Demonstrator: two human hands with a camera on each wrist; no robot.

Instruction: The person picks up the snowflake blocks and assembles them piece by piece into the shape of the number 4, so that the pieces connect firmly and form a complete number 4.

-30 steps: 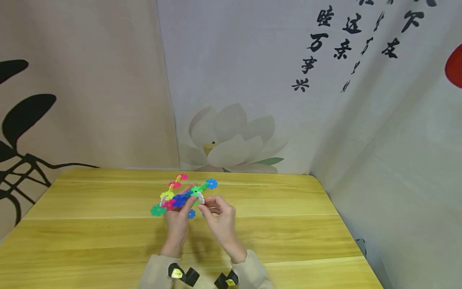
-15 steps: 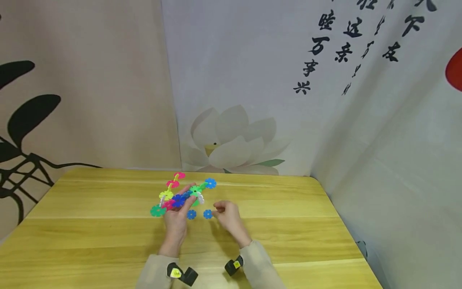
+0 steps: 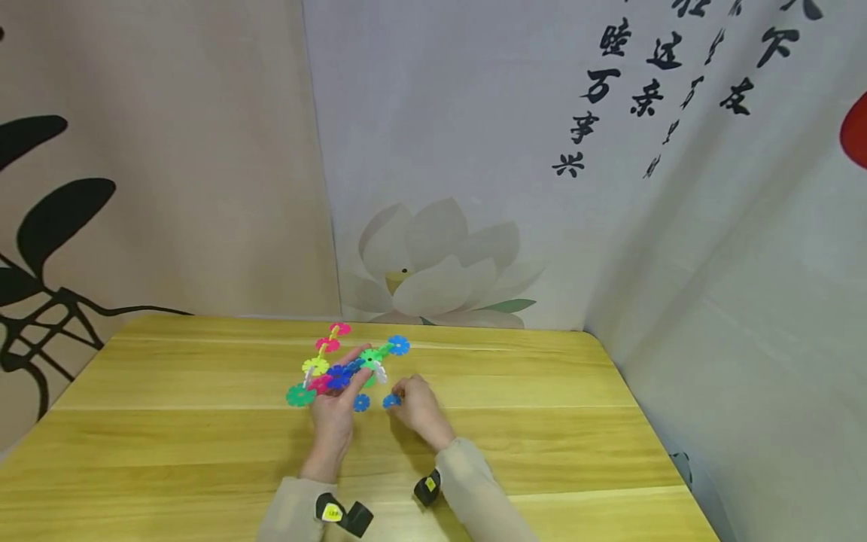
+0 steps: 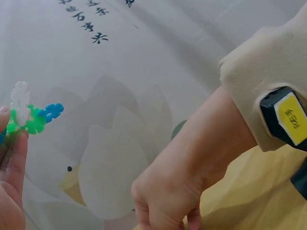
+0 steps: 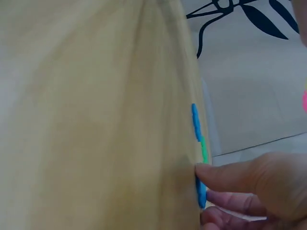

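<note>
My left hand point(image 3: 332, 421) holds up a joined chain of snowflake building discs point(image 3: 339, 376) in pink, yellow, blue, green and white. In the left wrist view, its fingers pinch the chain near a green disc point(image 4: 36, 122) beside a white disc point(image 4: 20, 98). Low over the table, my right hand point(image 3: 421, 412) has its thumb and fingers on a loose blue snowflake disc point(image 3: 390, 401). The right wrist view shows that blue disc point(image 5: 200, 193) pinched close to the tabletop. Another blue disc point(image 3: 362, 403) lies just left of it.
The wooden table point(image 3: 542, 436) spreads around both hands. A hanging cloth point(image 3: 460, 150) with a printed lotus and writing stands behind its far edge. In the right wrist view, a green piece point(image 5: 204, 149) shows beyond the pinched disc.
My right hand has let go of the white disc on the chain and come down to the loose blue disc, which now tilts in its fingers. The left hand has stayed nearly still.
</note>
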